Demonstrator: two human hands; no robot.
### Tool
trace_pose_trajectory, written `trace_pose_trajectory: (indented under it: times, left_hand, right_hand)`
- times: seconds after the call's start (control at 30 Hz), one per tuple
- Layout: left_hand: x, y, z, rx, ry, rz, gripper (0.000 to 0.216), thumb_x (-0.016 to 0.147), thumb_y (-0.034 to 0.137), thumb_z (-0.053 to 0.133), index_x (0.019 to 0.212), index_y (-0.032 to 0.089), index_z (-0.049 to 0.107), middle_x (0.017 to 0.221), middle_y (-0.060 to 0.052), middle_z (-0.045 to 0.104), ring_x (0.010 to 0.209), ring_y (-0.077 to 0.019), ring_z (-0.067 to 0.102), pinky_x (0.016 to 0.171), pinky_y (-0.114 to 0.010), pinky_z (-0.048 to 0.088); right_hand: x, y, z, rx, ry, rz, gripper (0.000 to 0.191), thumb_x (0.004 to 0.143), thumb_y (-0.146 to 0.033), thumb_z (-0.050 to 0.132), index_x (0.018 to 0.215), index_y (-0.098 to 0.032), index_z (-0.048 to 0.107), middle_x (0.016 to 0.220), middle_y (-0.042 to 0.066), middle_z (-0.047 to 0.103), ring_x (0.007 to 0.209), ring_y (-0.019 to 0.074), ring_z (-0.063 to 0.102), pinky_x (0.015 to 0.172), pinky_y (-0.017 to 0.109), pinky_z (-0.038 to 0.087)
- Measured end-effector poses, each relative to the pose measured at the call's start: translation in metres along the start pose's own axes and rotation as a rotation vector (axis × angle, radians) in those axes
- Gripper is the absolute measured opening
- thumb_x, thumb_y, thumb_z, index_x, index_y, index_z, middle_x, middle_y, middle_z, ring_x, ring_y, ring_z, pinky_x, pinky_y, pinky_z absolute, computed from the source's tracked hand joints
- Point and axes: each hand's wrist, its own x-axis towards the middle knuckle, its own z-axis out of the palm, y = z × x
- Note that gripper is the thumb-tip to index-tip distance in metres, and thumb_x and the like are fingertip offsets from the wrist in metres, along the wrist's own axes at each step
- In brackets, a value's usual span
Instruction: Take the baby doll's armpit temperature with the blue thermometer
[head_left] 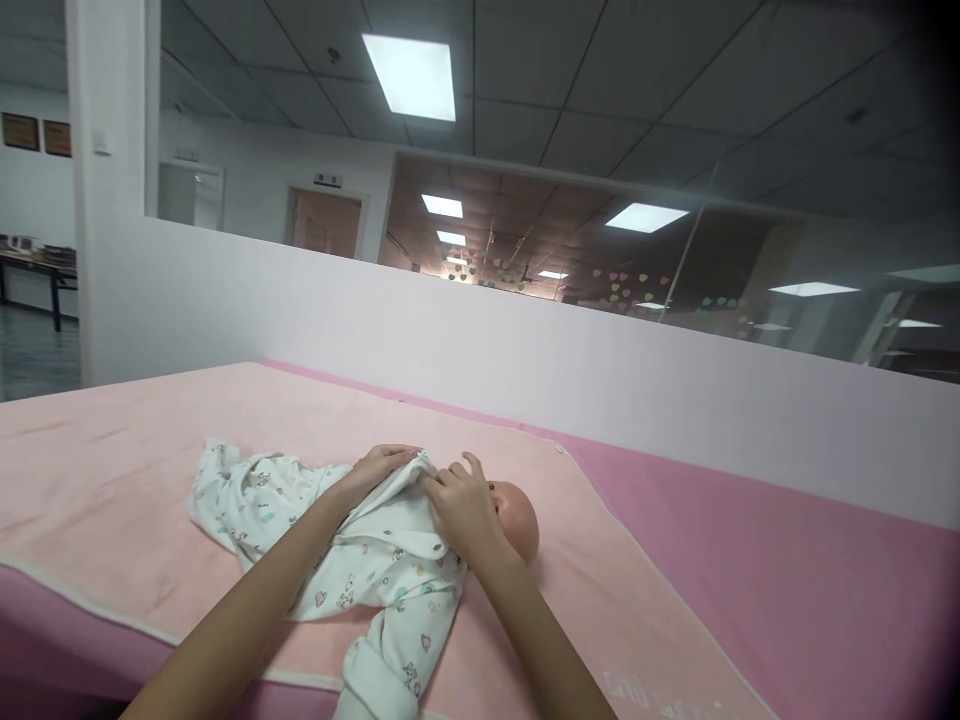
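On a pale-pink mat [135, 490], the white printed cloth suit [360, 570] around a smooth, bald doll [520, 522] looks soft, light and limp; left hand [381, 468] and right hand [463, 508] grip its front edge, a sensible hold.

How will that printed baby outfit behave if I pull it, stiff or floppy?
Likely floppy: the printed baby outfit is creased and its front flap bends. Probably light: the cloth looks thin. It may drag the doll, whose head shows at one end.
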Motion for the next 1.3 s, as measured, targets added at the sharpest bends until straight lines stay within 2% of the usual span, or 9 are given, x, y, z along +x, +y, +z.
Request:
trace_pose_trajectory:
  times: [0.17, 0.27, 0.37, 0.6, 0.8, 0.93, 1.07, 1.2, 1.3]
  left_hand:
    - [-0.001, 0.003, -0.001, -0.091, 0.023, -0.033, 0.052, 0.066, 0.036, 0.073, 0.111, 0.012, 0.063, 0.086, -0.008, 0.07, 0.07, -0.0154, 0.062, 0.067, -0.024, 0.045]
    - [-0.004, 0.006, 0.0, -0.117, -0.003, -0.029, 0.058, 0.07, 0.036, 0.07, 0.123, 0.016, 0.056, 0.076, -0.004, 0.068, 0.063, -0.0133, 0.06, 0.063, -0.023, 0.043]
    - [-0.005, 0.007, 0.0, -0.142, -0.029, -0.019, 0.053, 0.072, 0.034, 0.068, 0.121, 0.016, 0.057, 0.074, -0.003, 0.067, 0.063, -0.0124, 0.059, 0.063, -0.022, 0.042]
    - [-0.003, 0.001, 0.001, 0.018, 0.005, -0.002, 0.039, 0.068, 0.033, 0.067, 0.102, 0.013, 0.069, 0.093, -0.007, 0.069, 0.078, -0.0172, 0.06, 0.072, -0.025, 0.042]
    - [-0.009, 0.002, 0.01, 0.167, 0.022, 0.022, 0.028, 0.07, 0.035, 0.064, 0.088, 0.016, 0.073, 0.096, -0.006, 0.069, 0.091, -0.0215, 0.059, 0.076, -0.025, 0.043]
    - [-0.013, 0.005, 0.015, 0.364, 0.049, 0.03, 0.027, 0.075, 0.038, 0.055, 0.084, 0.019, 0.073, 0.099, -0.003, 0.068, 0.098, -0.024, 0.056, 0.08, -0.027, 0.042]
    - [-0.014, 0.005, 0.018, 0.522, 0.054, 0.021, 0.028, 0.074, 0.043, 0.052, 0.069, 0.019, 0.067, 0.076, -0.002, 0.066, 0.077, -0.0223, 0.055, 0.064, -0.027, 0.041]
    - [-0.019, 0.006, 0.021, 0.557, -0.038, -0.042, 0.031, 0.071, 0.046, 0.055, 0.06, 0.017, 0.053, 0.053, 0.002, 0.043, 0.053, -0.0129, 0.038, 0.05, -0.023, 0.03]
    - [-0.023, 0.011, 0.025, 0.551, -0.091, -0.064, 0.031, 0.07, 0.046, 0.056, 0.063, 0.016, 0.051, 0.053, 0.005, 0.035, 0.051, -0.0099, 0.031, 0.049, -0.022, 0.024]
  right_hand:
    - [0.041, -0.013, 0.014, -0.102, -0.203, 0.136, 0.022, 0.083, -0.007, 0.042, 0.084, -0.015, 0.063, 0.087, 0.011, 0.063, 0.083, 0.0215, 0.053, 0.076, 0.035, 0.03]
    - [0.043, -0.013, 0.019, -0.129, -0.23, 0.177, 0.024, 0.082, -0.005, 0.044, 0.076, -0.016, 0.064, 0.087, 0.011, 0.062, 0.083, 0.0219, 0.052, 0.073, 0.034, 0.029]
    - [0.032, -0.013, 0.013, -0.083, -0.206, 0.206, 0.022, 0.083, -0.008, 0.046, 0.076, -0.018, 0.065, 0.084, 0.01, 0.062, 0.082, 0.0212, 0.052, 0.071, 0.033, 0.029]
    - [-0.002, 0.009, -0.049, 0.491, 0.047, 0.469, 0.018, 0.084, -0.023, 0.05, 0.084, -0.025, 0.068, 0.084, 0.003, 0.066, 0.082, 0.0194, 0.055, 0.074, 0.03, 0.035]
    - [-0.014, 0.031, -0.095, 0.983, 0.126, 0.569, 0.019, 0.076, -0.034, 0.057, 0.078, -0.021, 0.07, 0.086, 0.004, 0.068, 0.082, 0.0207, 0.058, 0.071, 0.029, 0.041]
    - [-0.022, 0.028, -0.098, 1.196, 0.155, 0.572, 0.025, 0.076, -0.04, 0.057, 0.077, -0.017, 0.069, 0.081, 0.004, 0.067, 0.08, 0.0196, 0.058, 0.071, 0.028, 0.044]
    - [-0.031, 0.022, -0.094, 1.288, 0.111, 0.542, 0.028, 0.079, -0.041, 0.055, 0.071, -0.016, 0.066, 0.078, 0.004, 0.065, 0.08, 0.0182, 0.059, 0.073, 0.026, 0.044]
    - [-0.037, 0.02, -0.096, 1.369, 0.066, 0.554, 0.027, 0.08, -0.041, 0.056, 0.076, -0.016, 0.067, 0.083, 0.004, 0.066, 0.085, 0.0178, 0.059, 0.077, 0.026, 0.044]
    - [-0.039, 0.022, -0.098, 1.414, 0.082, 0.573, 0.025, 0.08, -0.039, 0.058, 0.083, -0.017, 0.068, 0.086, 0.004, 0.066, 0.086, 0.0171, 0.059, 0.079, 0.026, 0.044]
